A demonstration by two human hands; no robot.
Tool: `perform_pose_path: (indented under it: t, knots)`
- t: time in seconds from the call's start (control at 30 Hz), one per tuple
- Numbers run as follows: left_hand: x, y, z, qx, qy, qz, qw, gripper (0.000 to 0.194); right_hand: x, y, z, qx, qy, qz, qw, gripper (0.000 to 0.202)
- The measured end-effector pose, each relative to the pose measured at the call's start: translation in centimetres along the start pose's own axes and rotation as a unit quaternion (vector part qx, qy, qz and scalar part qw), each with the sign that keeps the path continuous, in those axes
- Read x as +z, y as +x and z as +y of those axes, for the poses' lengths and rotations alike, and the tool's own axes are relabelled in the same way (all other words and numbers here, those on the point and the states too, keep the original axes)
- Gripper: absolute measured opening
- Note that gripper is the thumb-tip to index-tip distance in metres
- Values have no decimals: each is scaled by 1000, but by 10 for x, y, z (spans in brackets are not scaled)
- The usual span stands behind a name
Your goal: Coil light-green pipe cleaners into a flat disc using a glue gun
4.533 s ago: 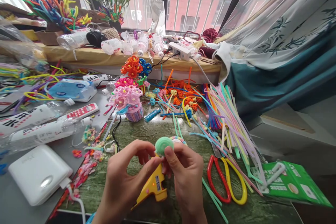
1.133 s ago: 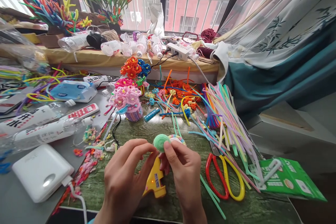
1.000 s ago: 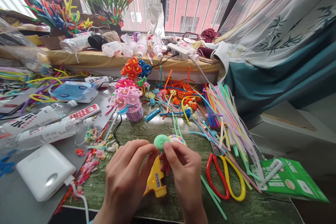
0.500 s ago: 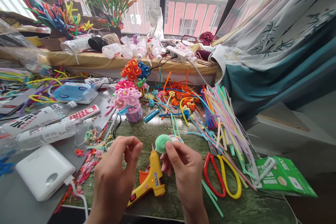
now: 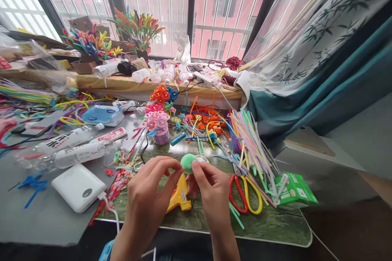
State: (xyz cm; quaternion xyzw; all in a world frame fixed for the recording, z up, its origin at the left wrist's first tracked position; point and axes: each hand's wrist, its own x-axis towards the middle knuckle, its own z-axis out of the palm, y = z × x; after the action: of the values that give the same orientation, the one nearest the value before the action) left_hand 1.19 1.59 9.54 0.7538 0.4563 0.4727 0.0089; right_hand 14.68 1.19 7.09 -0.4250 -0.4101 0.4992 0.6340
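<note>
Between my hands is a mint-green coiled disc of pipe cleaner (image 5: 188, 163). My right hand (image 5: 211, 189) pinches its right side, the thumb lying on the front face. With thumb and index finger closed, my left hand (image 5: 150, 193) grips the disc's left edge. Just behind the disc, a multicoloured piece (image 5: 202, 158) shows in part by my right fingers. A yellow hot glue gun (image 5: 183, 199) rests on the table below, partly covered by my left hand. Right of my right hand lie scissors (image 5: 247, 195) with one red and one yellow handle.
Loose pipe cleaners (image 5: 254, 142) fan out at the right, beside a green packet (image 5: 295, 189). Pipe-cleaner flowers stand in a striped pot (image 5: 161, 136). A white power bank (image 5: 79, 187) and plastic bottles (image 5: 76, 153) lie left. What looks like another person's hand (image 5: 6, 124) shows at the left edge.
My left hand has moved right and its fingers have closed on the green disc's edge. My right hand still holds the disc. The camera view has shifted, showing the table's front edge.
</note>
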Motion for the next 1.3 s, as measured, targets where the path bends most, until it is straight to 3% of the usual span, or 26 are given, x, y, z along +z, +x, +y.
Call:
perform_pose_path:
  t: [0.13, 0.3, 0.47, 0.67, 0.97, 1.17, 1.3]
  knots:
    - [-18, 1, 11, 100, 22, -24, 994, 9, 3, -14, -10, -24, 14, 2, 1000, 42]
    - [-31, -2, 25, 154, 73, -19, 985, 13, 6, -27, -23, -39, 23, -11, 999, 40]
    - [-39, -6, 33, 163, 112, -42, 979, 20, 5, -34, -31, -31, -5, -36, 999, 43]
    - [-38, -5, 24, 134, 134, -93, 978, 21, 4, -28, -24, -16, -38, -55, 998, 41]
    - [-25, -10, 3, 78, 77, -76, 991, 14, 2, -24, -11, 10, -19, -23, 1000, 43]
    - [-22, -10, 6, 78, 20, -81, 993, 9, -1, -23, -8, 14, -16, -16, 1000, 43]
    - [-19, -8, 5, 85, 36, -84, 992, 12, 0, -20, -7, 13, -20, -21, 999, 41]
